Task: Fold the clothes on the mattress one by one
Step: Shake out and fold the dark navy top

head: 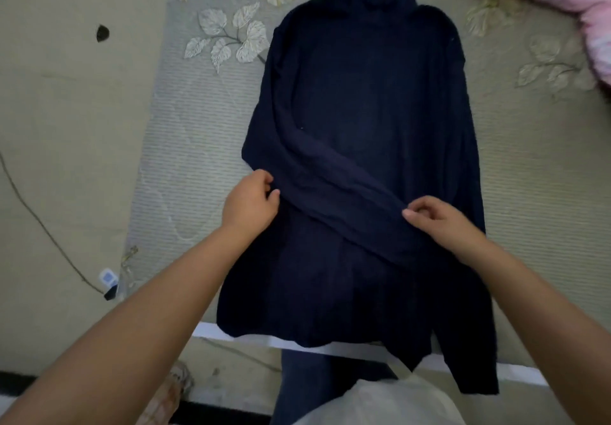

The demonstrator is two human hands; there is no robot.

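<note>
A navy turtleneck sweater [367, 100] lay flat on the floral mattress [198, 120], one sleeve [330, 180] folded diagonally across its front. The left hand [251, 201] pinched that sleeve's bend, while the right hand [436, 218] gripped it near the cuff.

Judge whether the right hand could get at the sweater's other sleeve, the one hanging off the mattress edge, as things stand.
Probably yes: the hanging sleeve lies just below the right hand, with nothing between them.

Just one head cam here, looking steeply down (almost top-down) at the mattress [205, 147] from close, arm's-reach range, wide-angle.
</note>
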